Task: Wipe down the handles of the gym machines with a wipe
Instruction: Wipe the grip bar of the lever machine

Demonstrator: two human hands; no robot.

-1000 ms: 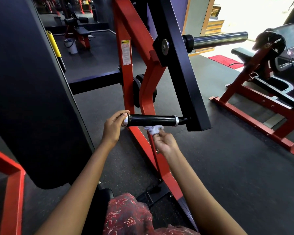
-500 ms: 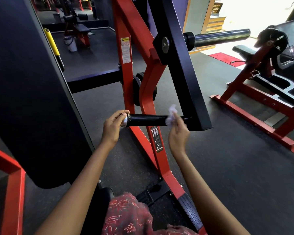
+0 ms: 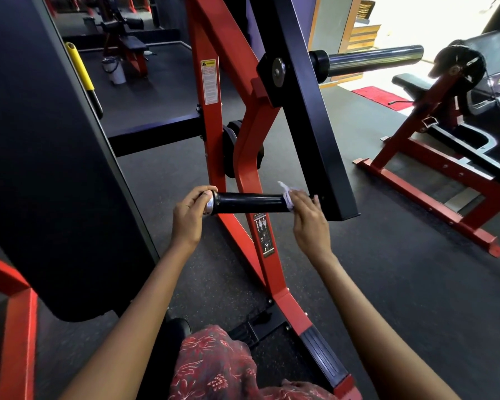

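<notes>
A black horizontal handle (image 3: 250, 202) sticks out leftward from the black lever arm (image 3: 312, 116) of a red-framed machine. My left hand (image 3: 189, 215) grips the handle's silver-capped free end. My right hand (image 3: 309, 219) holds a crumpled white wipe (image 3: 287, 194) against the handle's right end, close to the lever arm. The wipe wraps over the top of the bar, and part of it is hidden under my fingers.
A big black back pad (image 3: 41, 157) stands at my left. The machine's red frame (image 3: 260, 243) runs down under the handle to a footplate (image 3: 321, 353). A chrome weight peg (image 3: 373, 60) juts right above. Another red bench machine (image 3: 445, 157) stands at the right on dark rubber floor.
My right hand has slid the wipe from under the middle of the handle to its right end and up over the bar. The left hand has kept its hold on the capped end.
</notes>
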